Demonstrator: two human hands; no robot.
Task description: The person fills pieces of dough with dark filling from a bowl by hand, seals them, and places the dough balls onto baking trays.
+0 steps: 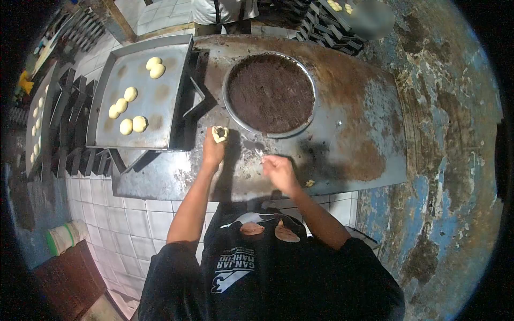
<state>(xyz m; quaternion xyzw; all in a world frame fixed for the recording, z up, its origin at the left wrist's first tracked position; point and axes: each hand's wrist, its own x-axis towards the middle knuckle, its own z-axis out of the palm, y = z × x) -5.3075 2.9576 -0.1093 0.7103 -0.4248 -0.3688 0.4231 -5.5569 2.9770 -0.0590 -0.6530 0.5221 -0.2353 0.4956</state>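
My left hand is closed around a piece of pale dough, with dark filling showing in its hollow. It is above the table, just left of the large round basin. Dark brown crumbly filling fills that basin almost to the rim. Below the basin, my right hand has its fingers pinched on a small, thin, light-coloured utensil, whose exact kind I cannot make out. Neither hand touches the basin.
At left, a metal baking tray carries several pale dough balls; another tray of them is beyond it. Dough scraps lie on the worn metal table. A person is across the table; a stained wall stands right.
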